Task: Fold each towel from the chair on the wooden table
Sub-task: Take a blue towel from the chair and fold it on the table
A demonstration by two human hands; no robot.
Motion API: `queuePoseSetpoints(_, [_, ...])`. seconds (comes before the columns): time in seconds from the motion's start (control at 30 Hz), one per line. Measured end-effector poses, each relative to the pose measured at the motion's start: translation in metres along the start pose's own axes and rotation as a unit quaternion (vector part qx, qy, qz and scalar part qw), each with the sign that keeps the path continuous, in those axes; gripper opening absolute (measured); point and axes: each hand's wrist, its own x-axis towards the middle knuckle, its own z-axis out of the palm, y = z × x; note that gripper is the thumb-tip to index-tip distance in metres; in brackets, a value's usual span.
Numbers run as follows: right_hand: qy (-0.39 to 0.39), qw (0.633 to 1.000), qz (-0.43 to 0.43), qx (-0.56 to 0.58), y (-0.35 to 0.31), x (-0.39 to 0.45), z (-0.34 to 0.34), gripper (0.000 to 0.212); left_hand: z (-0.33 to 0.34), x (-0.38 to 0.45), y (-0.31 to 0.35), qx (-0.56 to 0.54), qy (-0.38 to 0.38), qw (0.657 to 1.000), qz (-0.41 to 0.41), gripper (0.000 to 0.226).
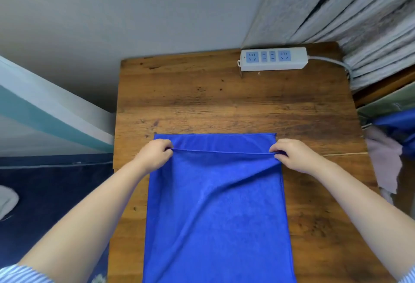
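A bright blue towel (215,210) lies lengthwise on the wooden table (202,94), running from mid-table to the near edge. Its top layer is doubled over, and the edge of that layer sits a little short of the far edge beneath. My left hand (155,154) pinches the left corner of that top edge. At the right corner, my right hand (294,154) pinches the same edge. The edge is stretched straight between both hands. Diagonal creases run across the cloth below my right hand.
A white power strip (272,58) with blue sockets lies at the table's far right, its cable leading off right. More cloth, pink (384,161) and blue (397,127), hangs at the right beside the table. Grey curtains hang at the back right. Dark blue floor lies left.
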Motion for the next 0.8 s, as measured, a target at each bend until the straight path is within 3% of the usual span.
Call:
queuePoseSetpoints(0.13, [-0.005, 1.0, 0.008, -0.014, -0.007, 0.006, -0.006, 0.023, -0.016, 0.0, -0.016, -0.096, 0.038, 0.994, -0.041, 0.021])
queuePoseSetpoints(0.3, [0.102, 0.99, 0.077, 0.066, -0.009, 0.019, -0.018, 0.024, -0.016, 0.013, -0.016, -0.054, 0.105, 0.992, -0.05, 0.017])
queuePoseSetpoints(0.43, [0.136, 0.981, 0.133, 0.043, -0.009, 0.03, -0.009, 0.022, -0.007, 0.026, -0.011, 0.049, 0.146, 0.988, -0.027, 0.021])
queuePoseSetpoints(0.63, [0.142, 0.974, 0.175, 0.002, -0.01, 0.042, 0.004, 0.021, -0.002, 0.038, -0.013, 0.151, 0.092, 0.984, 0.014, 0.019])
queuePoseSetpoints(0.8, [0.097, 0.978, 0.184, 0.006, -0.011, 0.052, -0.002, 0.017, -0.004, 0.041, -0.016, 0.25, 0.041, 0.965, 0.064, 0.023])
